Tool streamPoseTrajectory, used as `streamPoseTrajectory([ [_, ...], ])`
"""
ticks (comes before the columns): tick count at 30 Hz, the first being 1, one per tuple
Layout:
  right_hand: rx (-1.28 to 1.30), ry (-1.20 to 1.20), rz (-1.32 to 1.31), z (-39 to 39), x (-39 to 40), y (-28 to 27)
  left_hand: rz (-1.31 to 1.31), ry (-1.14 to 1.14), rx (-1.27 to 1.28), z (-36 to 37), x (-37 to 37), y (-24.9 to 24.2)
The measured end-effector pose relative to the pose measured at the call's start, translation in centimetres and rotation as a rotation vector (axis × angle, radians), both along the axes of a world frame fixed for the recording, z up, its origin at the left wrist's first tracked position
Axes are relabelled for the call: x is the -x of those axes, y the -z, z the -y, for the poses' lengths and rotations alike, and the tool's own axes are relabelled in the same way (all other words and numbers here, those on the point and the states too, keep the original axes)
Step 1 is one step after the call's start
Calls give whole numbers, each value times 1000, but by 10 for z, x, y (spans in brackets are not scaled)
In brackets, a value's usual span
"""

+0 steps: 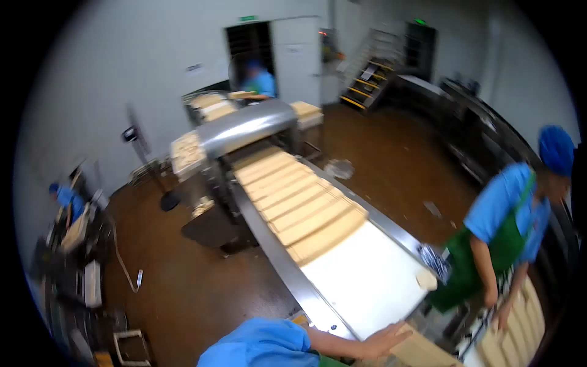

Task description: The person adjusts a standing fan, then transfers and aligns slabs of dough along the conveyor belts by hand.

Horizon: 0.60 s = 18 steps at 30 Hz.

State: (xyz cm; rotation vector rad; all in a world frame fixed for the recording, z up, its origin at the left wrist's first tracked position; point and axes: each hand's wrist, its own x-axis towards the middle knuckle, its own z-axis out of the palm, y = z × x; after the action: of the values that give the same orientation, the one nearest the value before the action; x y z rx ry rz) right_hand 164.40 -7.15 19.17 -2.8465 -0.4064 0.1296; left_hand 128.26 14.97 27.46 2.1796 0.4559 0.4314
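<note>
My left hand (388, 341) reaches in from the bottom edge, below a blue sleeve (263, 342). Its fingers are stretched out flat at the near end of the white conveyor belt (367, 281), beside a pale dough-like sheet (422, 350). Whether the palm touches that sheet is hard to tell. Further up the belt lie several pale, flat sheets (299, 202) in overlapping rows. A small pale round piece (427, 281) sits by the belt's right edge. My right hand is not in view.
A co-worker in a green apron (483, 263) bends over pale sheets (516, 324) at the right. Behind the belt stands a metal machine hood (247, 127), with another person (260, 82) beyond it. A third person (68, 199) is far left. Steps (367, 82) rise at the back.
</note>
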Motion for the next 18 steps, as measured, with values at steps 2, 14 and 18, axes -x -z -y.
streamPoseTrajectory([
  [2,-653,326,-23,38,19,2,4,-15,-171,28,-24,14],
  [14,-744,650,229,152,113,-98,-43,290,-193,147,-87,-49],
  [18,-757,781,190,186,106,-106,-63,343,-185,171,-103,-54],
])
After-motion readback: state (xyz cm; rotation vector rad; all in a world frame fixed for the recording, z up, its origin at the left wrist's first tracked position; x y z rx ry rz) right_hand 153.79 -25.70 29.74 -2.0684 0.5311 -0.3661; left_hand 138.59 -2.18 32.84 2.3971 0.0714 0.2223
